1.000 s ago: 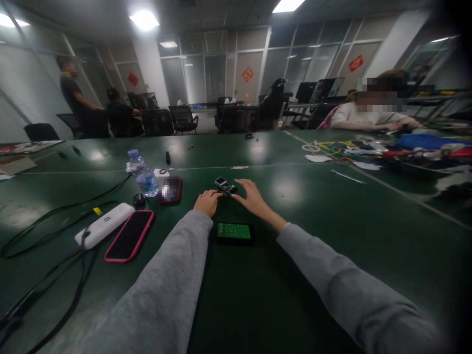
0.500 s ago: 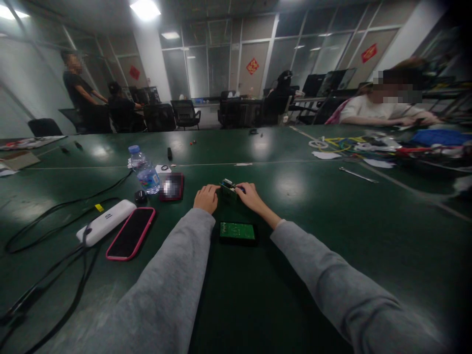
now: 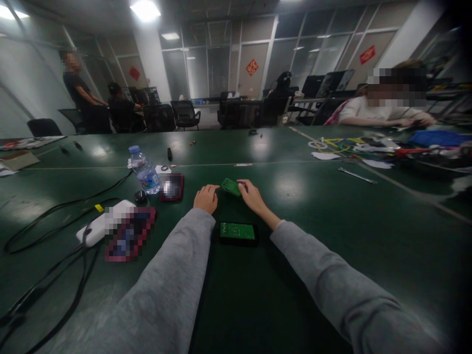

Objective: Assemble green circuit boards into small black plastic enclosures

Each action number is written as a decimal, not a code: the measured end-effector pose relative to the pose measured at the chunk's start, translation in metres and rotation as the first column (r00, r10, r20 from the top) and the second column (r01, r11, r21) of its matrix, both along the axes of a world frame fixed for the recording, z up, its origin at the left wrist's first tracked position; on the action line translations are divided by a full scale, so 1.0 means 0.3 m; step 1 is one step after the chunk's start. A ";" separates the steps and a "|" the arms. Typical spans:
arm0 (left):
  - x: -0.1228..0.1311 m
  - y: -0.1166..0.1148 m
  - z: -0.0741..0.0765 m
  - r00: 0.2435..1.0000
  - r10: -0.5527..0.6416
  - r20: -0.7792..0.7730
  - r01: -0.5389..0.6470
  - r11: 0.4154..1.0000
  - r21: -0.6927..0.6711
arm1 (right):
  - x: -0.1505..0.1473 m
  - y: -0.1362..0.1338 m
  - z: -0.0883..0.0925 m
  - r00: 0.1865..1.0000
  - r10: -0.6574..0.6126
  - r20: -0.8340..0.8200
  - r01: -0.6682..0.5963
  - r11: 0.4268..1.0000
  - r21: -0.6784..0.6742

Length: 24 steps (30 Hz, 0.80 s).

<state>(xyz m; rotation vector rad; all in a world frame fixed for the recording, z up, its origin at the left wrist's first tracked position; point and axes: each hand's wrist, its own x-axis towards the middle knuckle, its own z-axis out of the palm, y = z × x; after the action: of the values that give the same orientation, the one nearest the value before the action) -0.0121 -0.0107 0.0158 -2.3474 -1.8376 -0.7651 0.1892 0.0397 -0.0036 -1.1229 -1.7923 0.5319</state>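
My right hand (image 3: 251, 191) grips a small green circuit board (image 3: 230, 186) by its right end, thumb and fingers pinched on it. The board is tilted, with a green face towards me. My left hand (image 3: 206, 198) rests on the table just left of the board, fingers stretched out and empty. Its index fingertip points at the board's left corner; whether it touches I cannot tell. Nearer to me, between my forearms, a second green circuit board (image 3: 237, 230) lies in a black case (image 3: 238, 242).
Left on the dark green table (image 3: 295, 216) are a water bottle (image 3: 144, 170), a white power bank (image 3: 99, 228), a pink-edged phone (image 3: 131, 235) and black cables (image 3: 40, 282). A wrench (image 3: 357, 175) and tangled wires (image 3: 354, 142) lie right. A person (image 3: 383, 113) sits across.
My right hand has turned the circuit board over: its component side and pale connector showed before, now a green face shows. My left hand has stayed in place.
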 end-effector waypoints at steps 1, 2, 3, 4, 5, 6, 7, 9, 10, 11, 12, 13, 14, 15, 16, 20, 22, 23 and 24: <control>0.000 -0.001 0.001 1.000 0.000 -0.001 0.000 1.000 -0.003 | 0.003 0.008 -0.003 1.000 -0.017 -0.002 0.017 1.000 0.002; -0.001 -0.002 0.002 1.000 -0.001 -0.003 0.000 1.000 -0.007 | 0.006 0.017 -0.007 0.999 -0.038 0.008 0.038 0.999 0.011; -0.001 -0.003 0.002 1.000 -0.001 -0.005 0.001 1.000 -0.009 | 0.008 0.025 -0.012 0.998 -0.063 0.025 0.063 0.998 0.021; -0.001 -0.004 0.003 1.000 0.000 -0.008 0.000 1.000 -0.008 | 0.011 0.033 -0.016 0.995 -0.088 0.043 0.087 0.996 0.027; -0.001 -0.005 0.003 1.000 0.002 -0.009 -0.002 1.000 -0.007 | 0.013 0.040 -0.020 0.992 -0.110 0.060 0.109 0.994 0.030; -0.001 -0.005 0.002 1.000 0.003 -0.010 -0.003 1.000 -0.006 | 0.015 0.045 -0.024 0.989 -0.132 0.069 0.130 0.991 0.034; -0.001 -0.004 0.002 1.000 0.002 -0.011 -0.002 1.000 -0.004 | 0.016 0.047 -0.027 0.987 -0.149 0.067 0.147 0.988 0.038; -0.001 -0.003 0.000 1.000 -0.003 -0.011 0.003 1.000 -0.003 | 0.013 0.045 -0.031 0.984 -0.174 0.044 0.172 0.984 0.049; -0.001 -0.003 -0.001 1.000 -0.006 -0.010 0.006 1.000 -0.002 | 0.010 0.041 -0.032 0.983 -0.180 0.037 0.178 0.982 0.066; -0.001 -0.002 -0.002 1.000 -0.009 -0.010 0.009 1.000 -0.001 | 0.006 0.036 -0.033 0.983 -0.180 0.043 0.176 0.980 0.091; -0.001 -0.002 -0.002 1.000 -0.010 -0.011 0.010 1.000 0.000 | 0.002 0.031 -0.035 0.983 -0.170 0.064 0.161 0.979 0.122; -0.001 -0.002 -0.002 1.000 -0.009 -0.011 0.009 1.000 0.000 | -0.003 0.026 -0.036 0.984 -0.150 0.097 0.135 0.979 0.152; -0.001 -0.003 -0.001 1.000 -0.007 -0.012 0.007 1.000 -0.002 | -0.006 0.021 -0.036 0.983 -0.125 0.134 0.101 0.980 0.173; -0.001 -0.004 -0.001 1.000 -0.005 -0.012 0.005 1.000 -0.006 | -0.009 0.016 -0.035 0.981 -0.096 0.166 0.065 0.981 0.183; -0.001 -0.004 0.000 1.000 -0.004 -0.013 0.003 1.000 -0.010 | -0.009 0.011 -0.032 0.980 -0.069 0.187 0.035 0.983 0.182; -0.001 -0.007 0.003 1.000 -0.003 -0.017 0.002 1.000 -0.023 | 0.031 -0.026 0.001 0.980 -0.019 0.198 -0.006 0.992 0.127; -0.002 -0.007 0.003 1.000 -0.007 -0.019 0.006 1.000 -0.026 | 0.092 -0.064 0.020 0.977 -0.007 0.212 -0.008 0.998 0.067; -0.002 -0.007 0.003 1.000 -0.008 -0.020 0.007 1.000 -0.027 | 0.138 -0.088 0.028 0.974 -0.003 0.225 -0.005 0.999 0.033; -0.002 -0.006 0.002 1.000 -0.008 -0.022 0.007 1.000 -0.027 | 0.197 -0.116 0.033 0.971 0.000 0.238 -0.001 1.000 0.002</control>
<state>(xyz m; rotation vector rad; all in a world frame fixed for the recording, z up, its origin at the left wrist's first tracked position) -0.0126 -0.0126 0.0165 -2.3709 -1.8430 -0.7170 0.2483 0.0050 0.0062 -1.2271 -1.9976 0.4088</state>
